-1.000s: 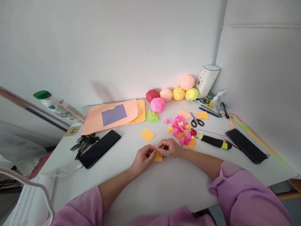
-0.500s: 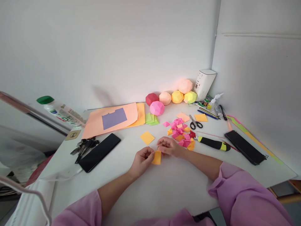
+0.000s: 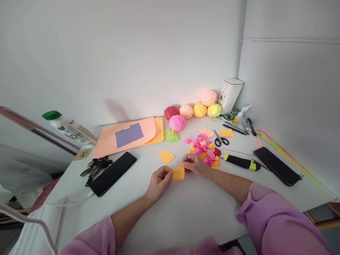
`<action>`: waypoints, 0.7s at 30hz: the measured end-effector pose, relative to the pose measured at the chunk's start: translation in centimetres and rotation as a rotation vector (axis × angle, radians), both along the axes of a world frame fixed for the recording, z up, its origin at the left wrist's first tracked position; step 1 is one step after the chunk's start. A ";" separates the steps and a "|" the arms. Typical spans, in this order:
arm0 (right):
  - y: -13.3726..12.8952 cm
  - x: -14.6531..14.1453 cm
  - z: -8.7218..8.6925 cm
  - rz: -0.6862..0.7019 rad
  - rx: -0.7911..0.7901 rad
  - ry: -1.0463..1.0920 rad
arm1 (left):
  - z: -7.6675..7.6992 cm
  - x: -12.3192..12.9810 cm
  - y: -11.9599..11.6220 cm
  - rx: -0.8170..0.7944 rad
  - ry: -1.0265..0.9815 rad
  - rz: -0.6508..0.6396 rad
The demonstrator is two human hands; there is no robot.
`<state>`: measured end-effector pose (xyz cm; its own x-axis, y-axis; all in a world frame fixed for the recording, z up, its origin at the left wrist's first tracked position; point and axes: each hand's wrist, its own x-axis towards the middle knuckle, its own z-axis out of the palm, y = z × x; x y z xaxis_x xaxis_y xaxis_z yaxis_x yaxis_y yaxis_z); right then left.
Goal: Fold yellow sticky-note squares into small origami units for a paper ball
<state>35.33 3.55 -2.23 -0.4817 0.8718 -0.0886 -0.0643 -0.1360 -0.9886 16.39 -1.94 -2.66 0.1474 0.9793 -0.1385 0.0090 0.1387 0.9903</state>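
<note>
Between my hands is a small orange piece of paper (image 3: 178, 173), raised just over the white table. My left hand (image 3: 161, 180) pinches its left edge between thumb and fingers. My right hand (image 3: 195, 165) is closed on its upper right corner, the fingers curled. Just beyond them an orange paper square (image 3: 166, 156) lies flat. To the right of my right hand is a heap of small folded paper pieces (image 3: 204, 146) in pink, orange and red. Green paper squares (image 3: 171, 135) lie farther back.
Scissors (image 3: 221, 139), a black and yellow cutter (image 3: 241, 162) and a black case (image 3: 276, 165) lie to the right. Faceted paper balls (image 3: 177, 123) stand by the wall. On the left are a phone (image 3: 113, 173), keys (image 3: 96, 168), peach paper sheets (image 3: 107, 141) and a bottle (image 3: 70, 126).
My right hand has shifted slightly right and now grips the paper's corner. The orange paper has turned and shows more of its face between both hands.
</note>
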 end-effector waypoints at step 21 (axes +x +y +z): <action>0.1 0.1 -0.3 0.069 0.095 -0.019 | 0.4 0.0 -0.1 -0.039 -0.056 -0.053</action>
<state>35.43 3.65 -2.49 -0.5403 0.8413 -0.0170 -0.0391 -0.0453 -0.9982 16.44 -2.04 -2.30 0.2079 0.9639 -0.1661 -0.0377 0.1776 0.9834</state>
